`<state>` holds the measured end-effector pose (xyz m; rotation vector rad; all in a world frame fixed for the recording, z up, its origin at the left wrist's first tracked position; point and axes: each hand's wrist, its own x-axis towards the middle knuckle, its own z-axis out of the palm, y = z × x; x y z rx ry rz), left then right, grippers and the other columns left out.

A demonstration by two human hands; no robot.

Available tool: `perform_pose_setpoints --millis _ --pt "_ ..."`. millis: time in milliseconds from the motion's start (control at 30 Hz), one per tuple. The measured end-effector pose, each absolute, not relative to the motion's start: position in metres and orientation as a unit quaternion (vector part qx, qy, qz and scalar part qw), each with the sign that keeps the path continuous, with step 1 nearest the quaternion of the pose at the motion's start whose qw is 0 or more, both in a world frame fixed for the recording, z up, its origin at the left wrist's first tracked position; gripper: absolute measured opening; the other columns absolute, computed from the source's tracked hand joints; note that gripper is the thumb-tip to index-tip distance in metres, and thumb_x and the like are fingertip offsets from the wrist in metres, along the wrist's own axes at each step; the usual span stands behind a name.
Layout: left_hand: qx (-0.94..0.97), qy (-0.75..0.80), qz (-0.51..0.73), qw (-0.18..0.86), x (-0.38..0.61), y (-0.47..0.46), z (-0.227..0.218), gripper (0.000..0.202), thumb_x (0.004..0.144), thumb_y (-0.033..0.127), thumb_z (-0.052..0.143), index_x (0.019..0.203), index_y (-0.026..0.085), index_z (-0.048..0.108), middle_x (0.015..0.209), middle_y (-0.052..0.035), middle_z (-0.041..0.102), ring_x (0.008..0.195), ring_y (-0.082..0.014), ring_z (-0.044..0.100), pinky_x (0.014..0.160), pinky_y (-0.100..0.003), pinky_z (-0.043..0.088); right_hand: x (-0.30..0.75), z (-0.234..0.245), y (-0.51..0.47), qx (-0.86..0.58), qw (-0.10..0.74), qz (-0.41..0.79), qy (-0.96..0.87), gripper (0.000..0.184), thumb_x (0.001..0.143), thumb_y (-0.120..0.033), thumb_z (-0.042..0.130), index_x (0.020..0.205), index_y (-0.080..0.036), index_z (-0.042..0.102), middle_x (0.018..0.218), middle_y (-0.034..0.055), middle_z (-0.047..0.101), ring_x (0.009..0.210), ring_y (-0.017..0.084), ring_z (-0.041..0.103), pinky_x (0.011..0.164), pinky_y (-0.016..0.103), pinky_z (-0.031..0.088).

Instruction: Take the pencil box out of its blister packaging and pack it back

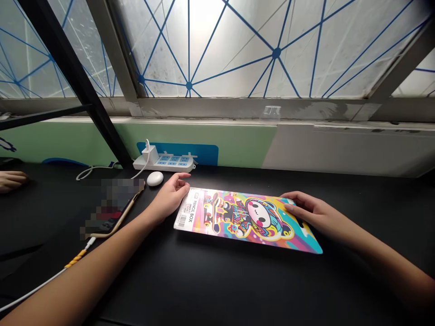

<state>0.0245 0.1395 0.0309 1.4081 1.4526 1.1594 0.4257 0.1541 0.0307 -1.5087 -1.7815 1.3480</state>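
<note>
A flat, brightly printed pencil box with a cartoon figure and a "PENCIL BOX" label lies on the black desk. My left hand grips its left short end, fingers curled over the far corner. My right hand holds the right end, with the thumb lying on top of the lid and the fingers round the far edge.
A phone on a charging cable lies left of my left arm. A small white oval object and a white power strip sit by the wall under the window. Another person's hand rests at the far left edge.
</note>
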Motion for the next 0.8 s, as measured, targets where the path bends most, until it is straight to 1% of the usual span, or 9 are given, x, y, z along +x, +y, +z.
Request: perform_pose_setpoints --millis 100,167,233,333,467,567,633,700,800 --pt "0.645 0.592 0.397 0.275 0.020 0.139 0.030 0.032 0.088 0.038 0.061 0.116 0.022 0.066 0.088 -0.0022 0.067 0.075 -0.0198 0.062 0.064 -0.029 0.045 0.428 0.034 0.153 -0.540 0.212 0.501 -0.643 0.049 0.088 -0.064 0.065 0.122 -0.029 0.060 0.119 0.0069 0.074 0.106 0.033 0.073 0.083 0.042 0.063" --pt "0.670 0.597 0.368 0.243 0.017 0.139 0.030 0.031 0.092 0.040 0.057 0.117 0.023 0.066 0.084 -0.0014 0.067 0.072 -0.0203 0.062 0.063 -0.029 0.043 0.429 0.035 0.153 -0.539 0.207 0.513 -0.635 0.050 0.088 -0.061 0.068 0.125 -0.029 0.059 0.121 0.0066 0.074 0.106 0.032 0.073 0.083 0.041 0.064" --pt "0.668 0.598 0.361 0.259 0.016 0.139 0.029 0.033 0.093 0.042 0.056 0.117 0.022 0.066 0.078 -0.0004 0.065 0.070 -0.0205 0.061 0.061 -0.029 0.042 0.430 0.036 0.154 -0.538 0.205 0.526 -0.626 0.052 0.086 -0.059 0.071 0.128 -0.030 0.059 0.124 0.0063 0.074 0.106 0.032 0.073 0.083 0.040 0.064" --pt "0.645 0.587 0.382 0.305 0.017 0.141 0.030 0.035 0.090 0.041 0.060 0.117 0.019 0.065 0.073 0.0008 0.062 0.067 -0.0199 0.060 0.059 -0.029 0.042 0.429 0.037 0.153 -0.536 0.215 0.542 -0.610 0.054 0.084 -0.057 0.075 0.128 -0.030 0.060 0.122 0.0057 0.075 0.105 0.031 0.074 0.082 0.039 0.064" --pt "0.596 0.567 0.429 0.373 0.021 0.141 0.030 0.041 0.086 0.039 0.064 0.121 0.017 0.060 0.074 0.0013 0.063 0.066 -0.0178 0.061 0.058 -0.027 0.045 0.427 0.037 0.152 -0.534 0.239 0.550 -0.596 0.053 0.080 -0.056 0.079 0.123 -0.028 0.062 0.115 0.0062 0.077 0.100 0.031 0.075 0.079 0.038 0.064" --pt "0.561 0.550 0.474 0.399 0.024 0.139 0.029 0.046 0.087 0.041 0.068 0.125 0.019 0.056 0.078 0.0020 0.063 0.067 -0.0161 0.062 0.058 -0.025 0.048 0.424 0.040 0.150 -0.536 0.264 0.535 -0.597 0.053 0.076 -0.057 0.082 0.115 -0.026 0.063 0.109 0.0077 0.078 0.097 0.032 0.075 0.076 0.039 0.065" --pt "0.545 0.531 0.513 0.398 0.028 0.136 0.030 0.047 0.089 0.043 0.069 0.127 0.021 0.055 0.082 0.0013 0.064 0.070 -0.0162 0.064 0.060 -0.024 0.050 0.421 0.043 0.148 -0.538 0.299 0.513 -0.599 0.055 0.071 -0.058 0.085 0.110 -0.024 0.063 0.102 0.0080 0.078 0.094 0.034 0.076 0.073 0.041 0.065" --pt "0.536 0.505 0.561 0.377 0.032 0.132 0.033 0.044 0.091 0.043 0.069 0.128 0.023 0.054 0.083 0.0014 0.065 0.072 -0.0159 0.065 0.061 -0.024 0.052 0.418 0.045 0.144 -0.533 0.348 0.480 -0.604 0.054 0.069 -0.058 0.086 0.104 -0.025 0.062 0.095 0.0063 0.078 0.089 0.033 0.076 0.071 0.042 0.065" --pt "0.538 0.476 0.627 0.301 0.038 0.124 0.041 0.036 0.093 0.038 0.069 0.124 0.025 0.055 0.079 0.0035 0.062 0.069 -0.0127 0.061 0.062 -0.021 0.050 0.413 0.047 0.136 -0.535 0.428 0.380 -0.622 0.043 0.072 -0.057 0.084 0.095 -0.028 0.062 0.083 0.0018 0.075 0.079 0.029 0.074 0.069 0.041 0.063"
